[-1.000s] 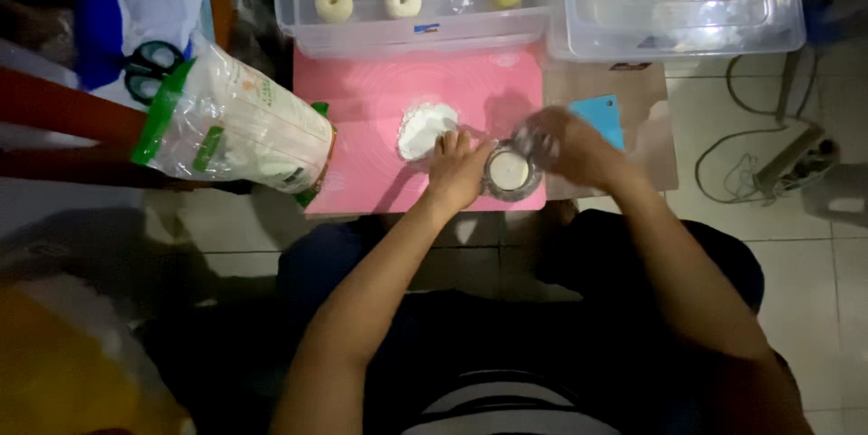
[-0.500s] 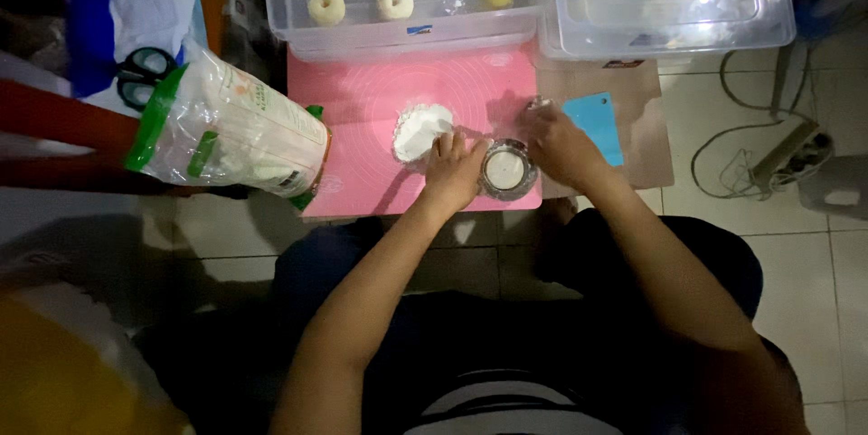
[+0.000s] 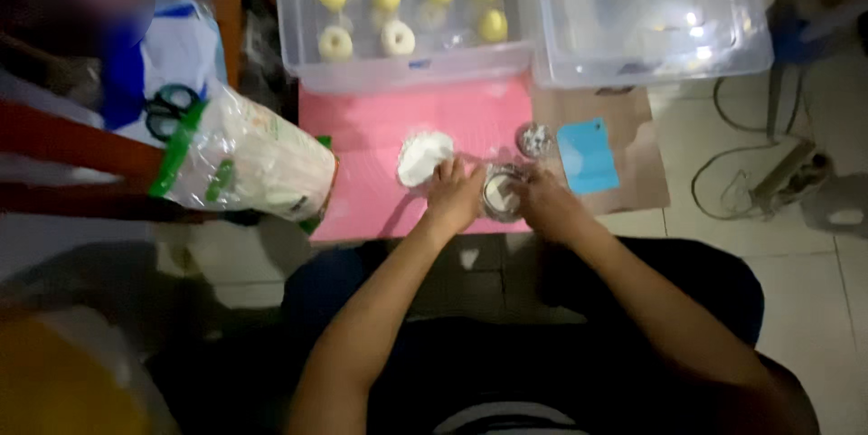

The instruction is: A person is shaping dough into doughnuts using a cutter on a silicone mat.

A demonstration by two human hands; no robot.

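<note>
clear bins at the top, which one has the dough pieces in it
The left clear bin, above the pink mat, holds the dough pieces; the right clear bin shows none.

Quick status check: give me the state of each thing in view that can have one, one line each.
Left hand: fingers bent, on the round cutter's left rim.
Right hand: on the cutter's right rim.
Round cutter: on the pink mat, pale dough inside.
Pink mat: flat, bearing a flour pile.
Left clear bin: open, holding dough rings and balls.
Right clear bin: contents unclear.
Flour bag: lying on its side.
Scissors: closed.
</note>
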